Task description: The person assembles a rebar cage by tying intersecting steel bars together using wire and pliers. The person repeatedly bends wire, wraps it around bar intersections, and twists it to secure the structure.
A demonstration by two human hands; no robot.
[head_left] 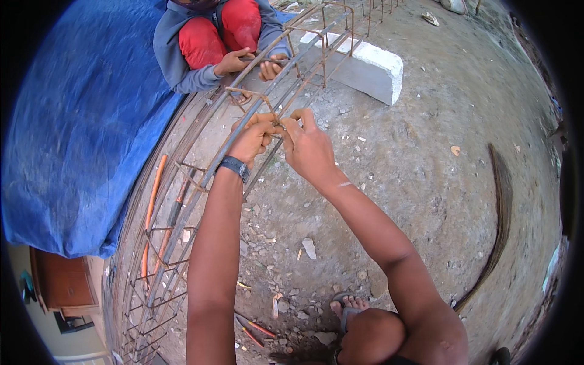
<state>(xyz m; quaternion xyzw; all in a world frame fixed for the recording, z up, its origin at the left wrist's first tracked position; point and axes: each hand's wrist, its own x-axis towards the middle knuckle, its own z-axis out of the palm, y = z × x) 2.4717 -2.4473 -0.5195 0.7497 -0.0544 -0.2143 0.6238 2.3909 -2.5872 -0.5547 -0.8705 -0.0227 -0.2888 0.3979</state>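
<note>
A long cage of steel rebar (214, 163), with square stirrups (258, 92) around its bars, runs from the lower left to the top. My left hand (252, 139), a dark watch on its wrist, is closed at a lower stirrup corner. Close against it from the right is my right hand (309, 149), thumb and forefinger pinched at the same joint. Whatever small thing lies between the fingertips is hidden. Across the cage, a crouching person in red trousers holds a dark bar-like piece (258, 59) in both hands.
A blue tarp (79, 121) covers the left. Beyond the cage lies a white block (365, 67). A dark bundle of thin wire (500, 207) curves along the right. An orange rod (153, 213) rests by the cage; a red-handled tool (258, 330) lies among rubble near my sandalled foot (350, 306).
</note>
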